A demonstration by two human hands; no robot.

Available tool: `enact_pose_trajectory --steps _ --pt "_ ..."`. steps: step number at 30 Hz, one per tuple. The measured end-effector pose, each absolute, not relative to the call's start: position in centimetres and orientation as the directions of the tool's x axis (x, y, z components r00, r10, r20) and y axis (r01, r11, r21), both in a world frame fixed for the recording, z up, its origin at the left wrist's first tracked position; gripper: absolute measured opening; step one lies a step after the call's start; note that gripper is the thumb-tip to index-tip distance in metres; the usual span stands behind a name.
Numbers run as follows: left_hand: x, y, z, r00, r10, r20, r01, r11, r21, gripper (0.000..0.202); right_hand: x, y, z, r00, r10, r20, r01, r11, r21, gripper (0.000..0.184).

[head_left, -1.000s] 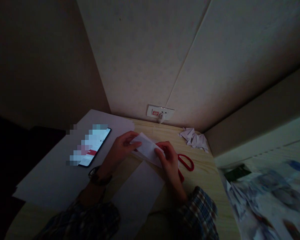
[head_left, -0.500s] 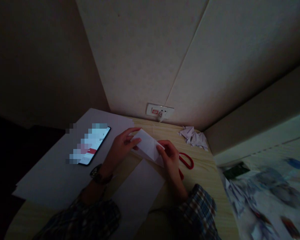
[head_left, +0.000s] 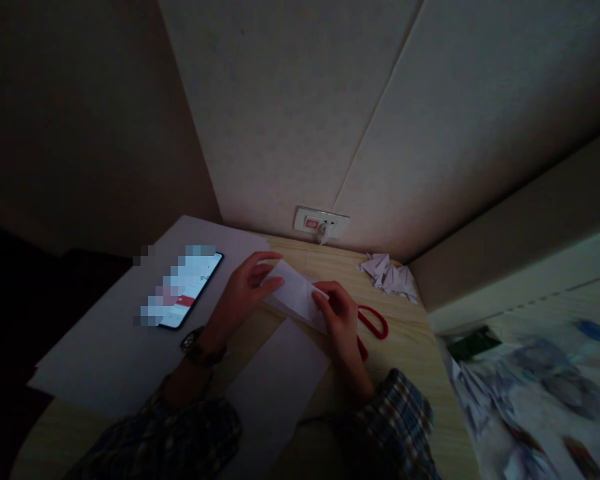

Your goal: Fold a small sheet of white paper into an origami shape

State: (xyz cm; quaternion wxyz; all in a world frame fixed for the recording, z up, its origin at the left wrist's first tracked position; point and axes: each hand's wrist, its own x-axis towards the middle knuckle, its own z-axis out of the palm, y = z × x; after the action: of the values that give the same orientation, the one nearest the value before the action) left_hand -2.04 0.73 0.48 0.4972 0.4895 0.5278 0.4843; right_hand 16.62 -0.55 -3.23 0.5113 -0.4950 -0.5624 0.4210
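Observation:
A small folded white paper (head_left: pixel 294 295) is held just above a pale wooden table (head_left: pixel 410 353) in dim light. My left hand (head_left: pixel 243 294) pinches its left end between thumb and fingers. My right hand (head_left: pixel 341 319) pinches its right end, fingers curled over the edge. Red-handled scissors (head_left: pixel 373 324) lie on the table just right of my right hand, partly hidden by it. A white sheet (head_left: pixel 275 390) lies under my wrists. Both sleeves are plaid, and a watch sits on my left wrist.
A lit phone (head_left: pixel 183 290) rests on a large white sheet (head_left: pixel 105 347) at the left. Folded paper pieces (head_left: pixel 389 277) are piled at the table's back right corner. A wall socket (head_left: pixel 321 224) sits at the back edge. Patterned fabric (head_left: pixel 530 393) lies at the right.
The folded paper has tilted slightly and flattened between my hands. My left fingers have shifted along its left end. Both hands stay in nearly the same place.

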Motion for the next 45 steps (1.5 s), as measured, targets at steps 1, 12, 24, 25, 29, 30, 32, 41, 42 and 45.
enact_pose_trajectory --steps 1,12,24,25,29,30,32,41,42,45 --pt "-2.0 0.8 0.4 -0.04 0.999 -0.029 0.022 0.029 0.999 0.048 16.6 -0.5 -3.2 0.015 0.987 0.16 0.128 0.157 -0.979 0.011" --pt "-2.3 0.7 0.3 -0.041 0.981 0.189 0.305 -0.168 0.938 0.02 16.5 -0.4 -3.6 0.037 0.991 0.129 0.053 0.127 -0.99 0.017" --pt "-2.3 0.3 1.1 -0.014 0.911 0.412 0.424 -0.368 0.828 0.022 16.4 -0.6 -2.8 -0.03 0.937 0.347 0.244 0.343 -0.907 0.01" --pt "-2.3 0.3 1.1 0.003 0.913 0.408 0.39 -0.377 0.84 0.021 16.4 -0.7 -2.8 -0.026 0.94 0.339 0.244 0.335 -0.91 0.011" --pt "-2.1 0.1 0.9 0.016 0.966 0.259 0.274 -0.253 0.928 0.016 16.5 -1.0 -3.3 0.026 0.982 0.188 0.206 0.179 -0.962 0.017" --pt "-2.1 0.0 0.9 0.017 0.98 0.197 0.261 -0.195 0.946 0.018 16.6 -1.0 -3.4 0.038 0.988 0.15 0.191 0.141 -0.972 0.019" --pt "-2.0 -0.1 0.9 0.041 0.995 0.091 0.242 -0.098 0.965 0.024 16.6 -1.2 -3.6 0.063 0.991 0.12 0.157 0.109 -0.982 0.022" --pt "-1.4 0.1 1.2 0.151 0.988 -0.014 0.164 -0.011 0.986 0.038 16.2 -1.0 -3.7 0.098 0.995 0.015 -0.014 0.017 -1.0 0.033" --pt "-1.4 0.1 1.1 0.147 0.989 -0.02 0.155 -0.003 0.988 0.039 16.2 -0.9 -3.8 0.102 0.995 0.008 -0.02 0.01 -1.0 0.033" --pt "-1.5 0.2 0.9 0.153 0.986 -0.069 0.134 0.049 0.99 0.039 16.3 -1.0 -4.1 0.104 0.995 -0.002 -0.043 0.003 -0.999 0.032"
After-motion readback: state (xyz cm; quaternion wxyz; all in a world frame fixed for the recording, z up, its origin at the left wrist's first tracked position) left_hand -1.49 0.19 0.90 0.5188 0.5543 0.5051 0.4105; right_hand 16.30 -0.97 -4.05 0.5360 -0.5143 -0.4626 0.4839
